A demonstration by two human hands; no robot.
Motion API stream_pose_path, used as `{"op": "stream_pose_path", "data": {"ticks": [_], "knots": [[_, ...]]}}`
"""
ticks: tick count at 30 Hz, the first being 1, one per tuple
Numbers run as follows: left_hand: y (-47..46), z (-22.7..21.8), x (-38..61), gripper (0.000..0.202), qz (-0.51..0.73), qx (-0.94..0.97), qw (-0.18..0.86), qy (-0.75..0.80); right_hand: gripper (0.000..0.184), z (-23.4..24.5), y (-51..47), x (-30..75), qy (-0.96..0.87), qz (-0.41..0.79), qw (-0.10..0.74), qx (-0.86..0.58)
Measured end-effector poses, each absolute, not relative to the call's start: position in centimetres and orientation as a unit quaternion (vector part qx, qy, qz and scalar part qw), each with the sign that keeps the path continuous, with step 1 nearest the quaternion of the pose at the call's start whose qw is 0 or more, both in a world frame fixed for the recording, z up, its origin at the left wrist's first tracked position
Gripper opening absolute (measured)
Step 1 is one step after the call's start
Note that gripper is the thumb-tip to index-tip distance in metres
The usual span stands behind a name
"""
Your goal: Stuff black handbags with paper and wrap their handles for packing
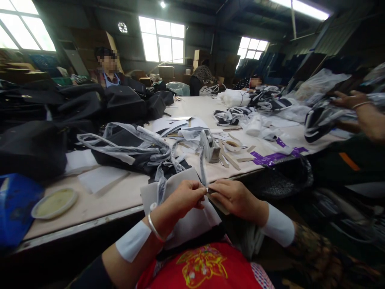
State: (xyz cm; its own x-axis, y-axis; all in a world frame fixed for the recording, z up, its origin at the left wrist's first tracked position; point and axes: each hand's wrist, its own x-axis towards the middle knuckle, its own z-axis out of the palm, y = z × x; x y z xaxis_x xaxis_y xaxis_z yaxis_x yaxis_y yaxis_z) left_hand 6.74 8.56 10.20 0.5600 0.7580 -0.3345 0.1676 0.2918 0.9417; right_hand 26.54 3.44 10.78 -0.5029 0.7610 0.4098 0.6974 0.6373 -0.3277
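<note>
My left hand [188,196] and my right hand [233,196] meet at the near edge of the table [120,196], fingertips pinched together on a thin grey strap [203,162] that rises toward a small grey piece on the table. Under both hands lies a pale grey flat bag panel [183,182] draped over the edge into my lap. Just behind it sits a dark handbag wrapped in clear plastic [132,150]. A bangle circles my left wrist and both forearms wear white cuffs.
Black handbags [90,104] pile up at the left. A round lid [54,202] and a blue bag [15,204] lie near left. Purple tape [270,157], wooden sticks, papers and striped bags cover the right. Another person's hands [355,104] work at the right; others sit far back.
</note>
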Motion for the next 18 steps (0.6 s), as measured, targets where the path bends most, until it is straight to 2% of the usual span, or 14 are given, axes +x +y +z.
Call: {"op": "stream_pose_path", "data": {"ticks": [3, 8, 10, 13, 18], "knots": [[8.5, 10.4, 6.6, 0.021, 0.219, 0.66, 0.584, 0.418, 0.022, 10.8, 3.6, 26.6, -0.831, 0.17, 0.292, -0.442], [8.5, 10.8, 6.4, 0.025, 0.241, 0.792, 0.417, 0.375, 0.021, 10.6, 3.5, 26.2, -0.816, 0.185, 0.279, -0.471], [8.5, 10.9, 6.3, 0.023, 0.24, 0.813, 0.393, 0.355, 0.021, 10.5, 3.4, 26.1, -0.807, 0.199, 0.283, -0.479], [8.2, 10.6, 6.4, 0.02, 0.256, 0.778, 0.449, 0.356, 0.022, 10.5, 3.4, 26.0, -0.775, 0.252, 0.31, -0.489], [6.6, 8.8, 7.4, 0.019, 0.292, 0.602, 0.655, 0.351, 0.03, 10.6, 3.6, 25.6, -0.683, 0.354, 0.382, -0.513]]}}
